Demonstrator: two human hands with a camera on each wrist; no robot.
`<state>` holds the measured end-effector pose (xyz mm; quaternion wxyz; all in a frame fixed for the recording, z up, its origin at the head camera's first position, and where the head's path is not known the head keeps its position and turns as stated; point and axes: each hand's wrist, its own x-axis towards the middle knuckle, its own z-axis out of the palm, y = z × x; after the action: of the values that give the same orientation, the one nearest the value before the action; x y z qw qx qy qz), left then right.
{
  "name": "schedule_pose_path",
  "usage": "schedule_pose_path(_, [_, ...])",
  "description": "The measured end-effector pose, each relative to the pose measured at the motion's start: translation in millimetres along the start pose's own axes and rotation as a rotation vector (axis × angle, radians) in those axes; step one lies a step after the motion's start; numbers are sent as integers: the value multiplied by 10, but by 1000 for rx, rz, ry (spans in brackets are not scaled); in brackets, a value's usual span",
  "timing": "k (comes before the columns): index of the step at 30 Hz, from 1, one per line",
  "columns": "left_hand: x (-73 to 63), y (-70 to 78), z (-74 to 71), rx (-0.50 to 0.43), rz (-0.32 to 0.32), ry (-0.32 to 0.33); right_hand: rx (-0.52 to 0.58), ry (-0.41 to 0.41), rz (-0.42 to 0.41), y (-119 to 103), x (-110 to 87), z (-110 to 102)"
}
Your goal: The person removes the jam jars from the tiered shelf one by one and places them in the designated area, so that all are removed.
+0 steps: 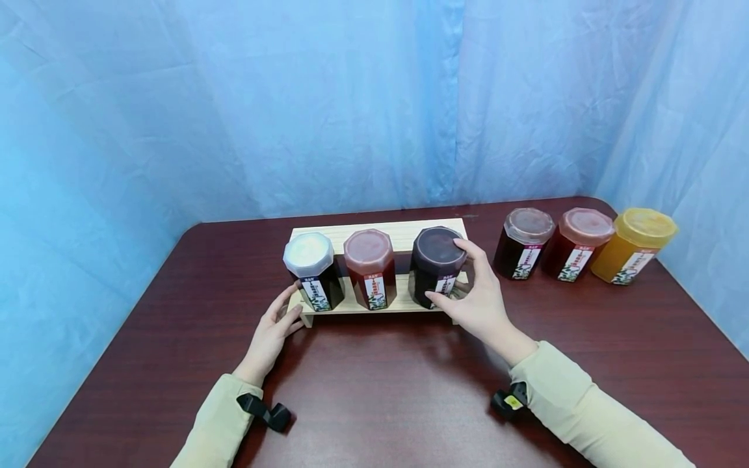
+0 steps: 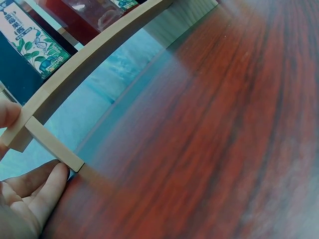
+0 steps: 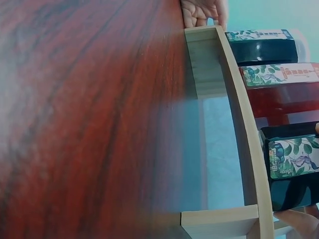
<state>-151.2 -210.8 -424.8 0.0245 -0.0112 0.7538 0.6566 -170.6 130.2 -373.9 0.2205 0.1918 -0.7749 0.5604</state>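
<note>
A pale wooden two-step rack [image 1: 351, 304] stands on the table and bears three octagonal jars on its lower step. On the left is a dark jar with a white lid [image 1: 308, 254]; in the middle, a red jar with a pink lid [image 1: 369, 260]. At the right end my right hand [image 1: 482, 299] grips a dark jar with a dark lid [image 1: 435, 260], thumb on its front and fingers at its lid and side. My left hand [image 1: 274, 335] holds the rack's left end, its fingers at the end leg in the left wrist view.
Three more jars stand at the back right of the dark red wooden table [image 1: 374, 390]: a dark jar [image 1: 523, 244], a red jar [image 1: 578, 244] and a yellow jar [image 1: 634, 247]. Blue curtains [image 1: 328, 110] hang behind and at both sides.
</note>
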Motion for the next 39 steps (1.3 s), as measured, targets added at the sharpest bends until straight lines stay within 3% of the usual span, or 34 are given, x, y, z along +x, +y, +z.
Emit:
schedule_pose_path(14, [-2, 1, 3, -5, 9, 2, 27, 2, 18, -3, -9, -19])
schedule_pose_path(21, [-10, 8, 7, -3, -2, 4, -11, 27, 21, -17, -37, -61])
schedule_pose_path(33, [-17, 11, 2, 10, -15, 7, -92, 61, -9, 17, -96, -241])
schedule_pose_path(39, [-14, 10, 2, 4, -10, 6, -74, 101, -54, 31, -126, -390])
